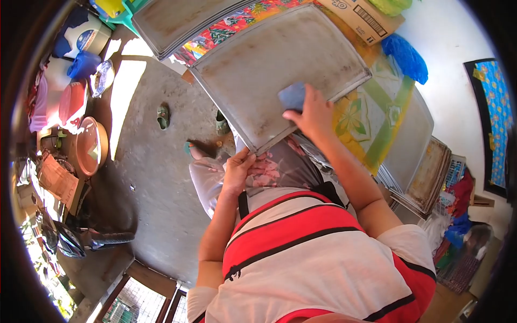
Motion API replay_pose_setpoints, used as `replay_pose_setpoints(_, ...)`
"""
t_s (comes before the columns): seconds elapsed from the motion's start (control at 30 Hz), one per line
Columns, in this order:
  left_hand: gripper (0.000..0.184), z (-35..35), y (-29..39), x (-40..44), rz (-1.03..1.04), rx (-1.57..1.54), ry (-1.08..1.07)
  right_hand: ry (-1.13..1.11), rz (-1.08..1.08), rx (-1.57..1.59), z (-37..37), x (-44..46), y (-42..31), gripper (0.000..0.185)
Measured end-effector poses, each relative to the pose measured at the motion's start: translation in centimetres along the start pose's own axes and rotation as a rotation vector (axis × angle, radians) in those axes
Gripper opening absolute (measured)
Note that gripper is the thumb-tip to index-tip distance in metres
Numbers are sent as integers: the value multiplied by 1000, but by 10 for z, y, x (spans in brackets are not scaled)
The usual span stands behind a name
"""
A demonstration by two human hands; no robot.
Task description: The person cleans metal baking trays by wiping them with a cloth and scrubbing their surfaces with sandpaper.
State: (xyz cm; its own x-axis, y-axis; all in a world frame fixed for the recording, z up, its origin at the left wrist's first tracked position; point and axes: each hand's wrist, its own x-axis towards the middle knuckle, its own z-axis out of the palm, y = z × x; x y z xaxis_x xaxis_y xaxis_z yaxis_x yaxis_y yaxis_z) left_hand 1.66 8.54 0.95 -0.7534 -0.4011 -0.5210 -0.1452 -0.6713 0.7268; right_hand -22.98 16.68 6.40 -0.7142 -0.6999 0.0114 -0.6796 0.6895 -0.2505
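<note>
A large grey metal baking tray (247,70) with brown stains lies tilted in front of me, its near corner over my lap. My left hand (237,169) pinches that near corner between thumb and fingers. Over the right part of the tray, my right hand (316,116) holds a small flat blue-grey piece (292,97) against the surface. Whether this piece is a scraper or a pad I cannot tell. Its far side is toward the middle of the tray, and my fingers cover its right edge.
More trays (183,21) are stacked beyond, on a red patterned cover (221,29). A cardboard box (358,19) and blue plastic bag (406,56) sit at the far right. Another tray stack (428,175) stands to my right. Leftward are a green clog (162,116) and brown basin (89,146).
</note>
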Motion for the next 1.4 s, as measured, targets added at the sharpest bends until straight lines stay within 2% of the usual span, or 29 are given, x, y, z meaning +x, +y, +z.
replay_pose_setpoints(0.03, 38, -1, -2, 1, 8, -7, 1, 133, 42, -31, 5, 11, 22, 98)
replay_pose_setpoints(0.1, 37, 0, -4, 0, 11, -9, 10, 175, 259, -28, -6, 47, 75, 97)
replay_pose_setpoints(0.23, 36, 2, 2, 1, 45, 18, -3, 285, 565, -241, -38, 96, 173, 96)
replay_pose_setpoints(0.33, 36, 0, 3, 0, 60, 67, 11, 158, 524, -188, -42, 96, 161, 97)
replay_pose_setpoints(0.47, 42, -2, 0, -2, 67, 59, 15, 116, 113, -269, -23, 59, 86, 92)
replay_pose_setpoints(0.5, 43, -4, -2, -1, 60, 55, 7, 78, 146, -231, -26, 64, 88, 92)
replay_pose_setpoints(0.6, 47, -5, -1, 2, 61, 41, -7, 82, 504, -267, -44, 109, 131, 90)
replay_pose_setpoints(0.63, 49, -1, 4, 0, 70, 34, 2, 167, 537, -236, -43, 116, 148, 86)
replay_pose_setpoints(0.73, 52, 0, 6, 2, 106, 42, 24, 167, 320, -262, -33, 114, 114, 85)
replay_pose_setpoints(0.77, 52, 0, 5, 4, 119, 48, 32, 82, 191, -342, -37, 101, 84, 87)
replay_pose_setpoints(0.87, 56, -1, 4, 4, 95, 62, 44, 28, 6, -243, -25, 85, 56, 86)
replay_pose_setpoints(0.9, 57, -2, 2, 4, 97, 62, 51, 99, 69, -261, -20, 100, 69, 86)
replay_pose_setpoints(1.0, 58, -4, -1, 4, 96, 58, 59, 113, 428, -145, -44, 144, 106, 89)
replay_pose_setpoints(1.03, 59, -5, 0, 4, 90, 55, 52, 102, 396, -110, -43, 138, 96, 90)
replay_pose_setpoints(1.13, 59, -5, 0, 7, 83, 54, 42, 39, -16, -273, -20, 89, 31, 83)
replay_pose_setpoints(1.23, 58, -2, 5, 7, 86, 67, 38, 24, -18, -165, -20, 79, 21, 85)
replay_pose_setpoints(1.33, 58, -6, 1, 8, 73, 70, 24, 180, 291, -118, -29, 127, 83, 89)
replay_pose_setpoints(1.4, 58, -9, 1, 9, 73, 67, 16, 74, 219, -141, -24, 111, 49, 91)
